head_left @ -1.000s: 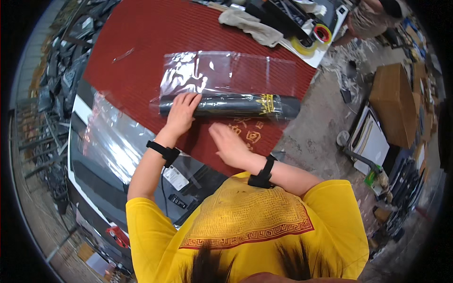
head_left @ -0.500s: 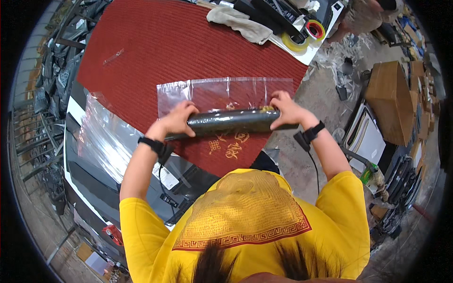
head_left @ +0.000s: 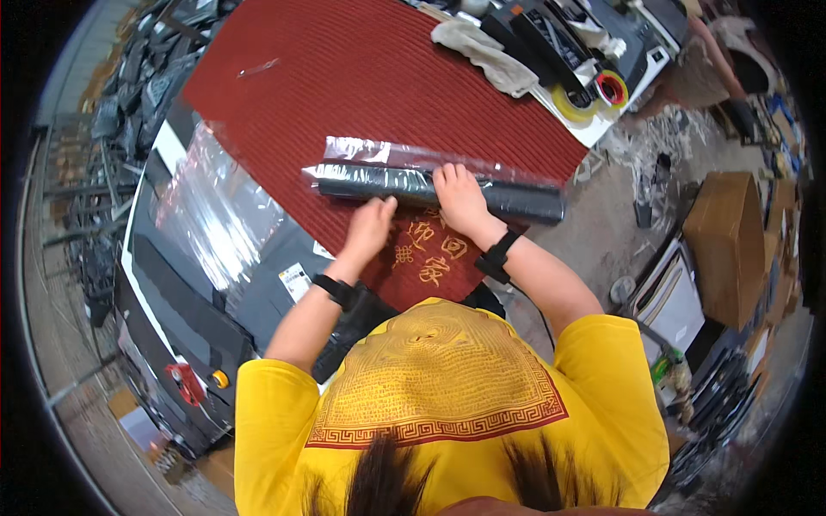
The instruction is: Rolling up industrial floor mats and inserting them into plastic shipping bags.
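A long dark roll (head_left: 516,199) lies across a red ribbed mat (head_left: 361,95), wrapped in a clear plastic bag (head_left: 387,155). My left hand (head_left: 370,225) lies flat on the mat, fingertips against the roll's near side. My right hand (head_left: 458,196) presses down on the middle of the roll, fingers spread over it. Both wrists wear black bands.
A beige cloth (head_left: 486,53), tape rolls (head_left: 594,90) and black tools sit at the mat's far end. Clear plastic sheets (head_left: 215,215) lie to the left over a dark surface. A cardboard box (head_left: 731,232) and clutter stand on the floor at the right.
My hands have moved from the two ends of the roll to its middle. The roll now lies farther up the mat, inside the bag.
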A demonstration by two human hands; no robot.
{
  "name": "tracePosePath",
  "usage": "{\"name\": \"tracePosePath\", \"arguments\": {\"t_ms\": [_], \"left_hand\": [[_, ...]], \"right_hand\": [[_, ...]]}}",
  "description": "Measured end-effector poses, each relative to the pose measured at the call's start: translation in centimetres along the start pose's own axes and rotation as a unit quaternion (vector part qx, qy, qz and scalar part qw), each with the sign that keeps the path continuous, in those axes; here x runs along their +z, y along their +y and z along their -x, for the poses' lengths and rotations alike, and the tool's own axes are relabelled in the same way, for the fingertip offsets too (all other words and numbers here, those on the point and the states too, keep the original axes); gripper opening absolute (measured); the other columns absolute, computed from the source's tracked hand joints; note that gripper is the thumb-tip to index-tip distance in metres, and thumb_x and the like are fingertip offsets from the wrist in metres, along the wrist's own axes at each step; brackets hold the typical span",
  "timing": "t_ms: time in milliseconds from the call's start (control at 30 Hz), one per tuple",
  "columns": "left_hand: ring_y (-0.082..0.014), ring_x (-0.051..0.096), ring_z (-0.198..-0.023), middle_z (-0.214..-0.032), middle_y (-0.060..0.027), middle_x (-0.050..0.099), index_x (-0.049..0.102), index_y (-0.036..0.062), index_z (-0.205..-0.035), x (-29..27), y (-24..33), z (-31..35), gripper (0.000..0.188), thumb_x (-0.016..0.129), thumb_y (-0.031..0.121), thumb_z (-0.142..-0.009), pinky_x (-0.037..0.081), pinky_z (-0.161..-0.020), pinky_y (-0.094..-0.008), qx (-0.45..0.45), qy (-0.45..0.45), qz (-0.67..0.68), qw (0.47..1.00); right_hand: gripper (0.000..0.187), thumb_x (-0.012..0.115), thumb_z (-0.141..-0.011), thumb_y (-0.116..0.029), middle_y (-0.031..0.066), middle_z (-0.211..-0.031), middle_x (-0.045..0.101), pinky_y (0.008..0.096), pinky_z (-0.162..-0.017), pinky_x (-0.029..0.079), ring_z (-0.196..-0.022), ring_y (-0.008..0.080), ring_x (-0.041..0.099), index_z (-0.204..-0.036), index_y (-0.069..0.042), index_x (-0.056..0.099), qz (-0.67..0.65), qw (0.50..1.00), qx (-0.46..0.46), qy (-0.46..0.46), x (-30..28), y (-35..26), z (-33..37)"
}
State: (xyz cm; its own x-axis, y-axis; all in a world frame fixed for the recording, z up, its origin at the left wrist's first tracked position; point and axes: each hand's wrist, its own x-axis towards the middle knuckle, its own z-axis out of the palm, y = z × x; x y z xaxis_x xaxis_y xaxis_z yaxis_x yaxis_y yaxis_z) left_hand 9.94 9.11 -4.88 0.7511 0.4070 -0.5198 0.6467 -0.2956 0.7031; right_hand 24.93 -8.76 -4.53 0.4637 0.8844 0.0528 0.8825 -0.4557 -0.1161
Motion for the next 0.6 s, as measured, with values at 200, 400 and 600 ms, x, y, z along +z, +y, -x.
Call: {"name": "tracePosePath", "arguments": {"t_ms": [200, 400, 600], "left_hand": [[-0.0213, 0.060, -0.117, -0.127, -0.0078, 0.063, 0.053, 0.0074, -0.132, 10.7, -2.9, 5.4, 0.048, 0.046, 0.047, -0.106, 0.048, -0.100, -0.0422, -0.028, 0.016, 0.601, 0.799], [-0.0163, 0.061, -0.107, -0.117, -0.0053, 0.067, 0.058, 0.0046, -0.124, 9.1, 1.8, 12.3, 0.035, 0.065, 0.026, -0.098, 0.046, -0.096, -0.0334, 0.064, 0.061, 0.615, 0.783], [-0.0160, 0.060, -0.109, -0.118, -0.0031, 0.064, 0.054, 0.0074, -0.131, 6.4, 0.7, 18.1, 0.044, 0.072, 0.016, -0.091, 0.046, -0.094, -0.0315, 0.090, 0.095, 0.691, 0.711]], "right_hand": [[0.075, 0.085, -0.069, -0.024, 0.0239, -0.124, 0.060, 0.0464, -0.097, 0.049, -0.116, 0.0384, 0.058, -0.131, 0.002, 0.052, -0.341, 0.913, 0.037, -0.220, -0.7, -1.7, 5.1], [0.065, 0.075, -0.088, -0.022, 0.0054, -0.134, 0.057, 0.0332, -0.107, 0.040, -0.122, 0.0158, 0.051, -0.142, 0.000, 0.047, -0.703, 0.575, 0.091, -0.409, -5.4, -1.0, 7.4], [0.065, 0.074, -0.088, -0.017, 0.0065, -0.130, 0.059, 0.0320, -0.105, 0.040, -0.117, 0.0182, 0.054, -0.143, 0.002, 0.045, -0.689, 0.571, 0.108, -0.433, -6.8, -5.6, 7.9]]}}
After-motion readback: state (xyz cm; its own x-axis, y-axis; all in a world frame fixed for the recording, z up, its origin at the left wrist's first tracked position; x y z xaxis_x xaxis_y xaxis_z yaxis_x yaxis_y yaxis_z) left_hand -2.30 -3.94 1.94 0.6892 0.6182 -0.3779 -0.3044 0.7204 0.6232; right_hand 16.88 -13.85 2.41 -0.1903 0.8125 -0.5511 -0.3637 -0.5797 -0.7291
